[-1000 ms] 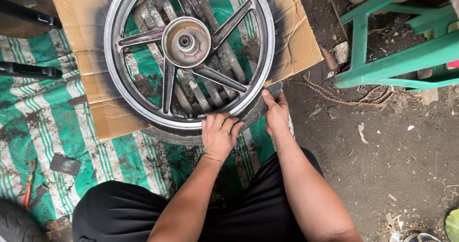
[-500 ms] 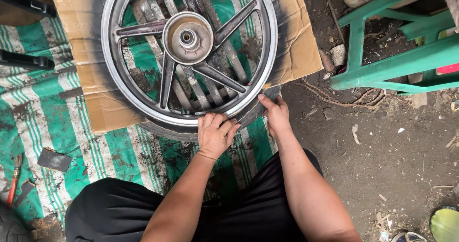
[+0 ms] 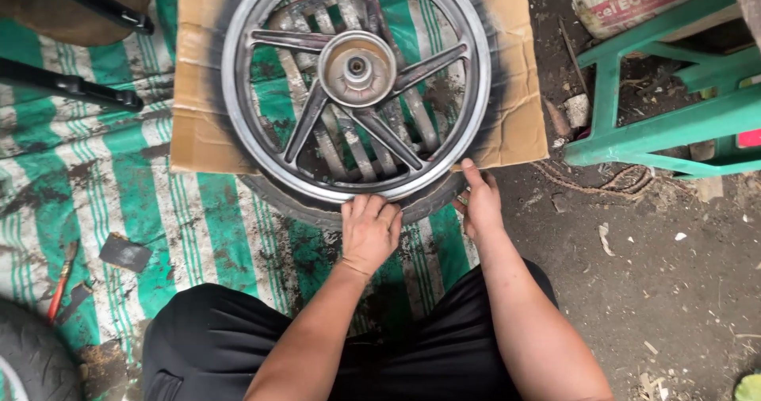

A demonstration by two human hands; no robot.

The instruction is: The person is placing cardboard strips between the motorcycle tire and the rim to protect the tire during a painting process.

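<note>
A silver spoked alloy wheel lies flat on a sheet of cardboard, with a black tyre showing under its near edge. My left hand is palm down at the wheel's nearest point, its fingers curled over the tyre just below the rim. A little to the right, my right hand grips the tyre's lower right edge, with the index finger pointing up along the rim. My knees in black trousers are right below the hands.
A green and white striped tarp covers the ground at left. A green wooden stool and a sack stand at right on bare dirt. Two black bars lie upper left. Another tyre and a small tool lie lower left.
Both hands have shifted slightly leftward along the tyre's near edge while staying on it. The view has moved a little, so the wheel sits further right in frame.
</note>
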